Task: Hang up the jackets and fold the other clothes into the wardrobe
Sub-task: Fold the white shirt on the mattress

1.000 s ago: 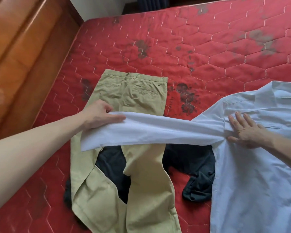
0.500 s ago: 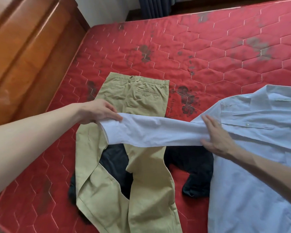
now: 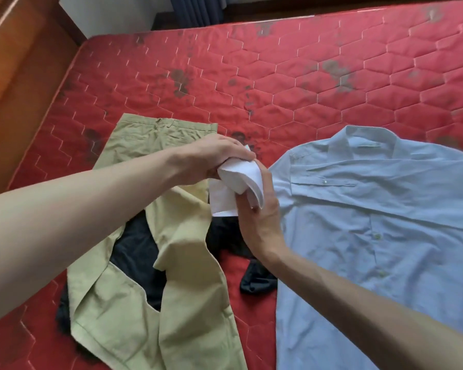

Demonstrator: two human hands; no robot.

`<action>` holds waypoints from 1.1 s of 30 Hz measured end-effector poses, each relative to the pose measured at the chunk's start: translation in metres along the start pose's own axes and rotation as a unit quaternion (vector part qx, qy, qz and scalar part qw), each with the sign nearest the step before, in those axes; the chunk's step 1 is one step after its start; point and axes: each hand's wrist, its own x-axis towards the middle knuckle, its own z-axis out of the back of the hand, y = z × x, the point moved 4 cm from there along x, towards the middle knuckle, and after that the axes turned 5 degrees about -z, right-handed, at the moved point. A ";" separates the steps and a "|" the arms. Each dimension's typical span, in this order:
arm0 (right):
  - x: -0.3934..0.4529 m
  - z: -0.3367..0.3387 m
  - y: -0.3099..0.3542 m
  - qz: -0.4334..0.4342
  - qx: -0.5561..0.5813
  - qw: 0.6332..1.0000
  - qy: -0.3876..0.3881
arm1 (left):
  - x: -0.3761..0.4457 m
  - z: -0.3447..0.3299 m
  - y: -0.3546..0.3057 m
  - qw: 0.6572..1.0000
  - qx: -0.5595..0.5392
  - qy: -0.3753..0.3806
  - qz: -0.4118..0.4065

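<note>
Light blue shirt (image 3: 372,236) is laid flat, front up, on the red mattress (image 3: 305,76). Its sleeve (image 3: 241,180) is bunched at the shoulder edge, gripped by curled left hand (image 3: 211,158) fingers; right hand (image 3: 259,217), fingers straight and together, braces it, likely for folding inward. Khaki trousers (image 3: 155,263) cover a dark garment (image 3: 137,252) beside it.

1. The light blue shirt (image 3: 372,209) runs off the right and bottom edges
2. The khaki trousers (image 3: 171,303) cover most of a dark garment (image 3: 137,252)
3. Both trouser legs are cut off below
</note>
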 end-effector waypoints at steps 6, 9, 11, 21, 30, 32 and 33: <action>0.053 0.106 0.013 0.013 0.002 1.000 -0.013 | 0.036 -0.048 -0.024 0.975 0.021 -0.135 -0.173; 0.072 0.169 0.018 0.008 0.017 0.999 -0.047 | 0.063 -0.066 -0.018 0.963 0.094 -0.178 -0.177; 0.082 0.216 0.017 -0.007 0.046 0.995 -0.091 | 0.081 -0.075 -0.009 0.954 0.189 -0.174 -0.153; 0.086 0.403 -0.107 -0.284 0.218 0.866 -0.348 | 0.161 -0.125 0.049 0.873 0.474 -0.108 -0.040; 0.075 0.437 -0.202 -0.319 0.218 0.826 -0.410 | 0.221 -0.147 0.066 0.854 0.475 -0.124 -0.173; 0.077 0.443 -0.205 -0.300 0.194 0.816 -0.454 | 0.226 -0.149 0.065 0.840 0.496 -0.091 -0.203; 0.079 0.446 -0.206 -0.299 0.164 0.814 -0.471 | 0.227 -0.148 0.065 0.833 0.507 -0.081 -0.208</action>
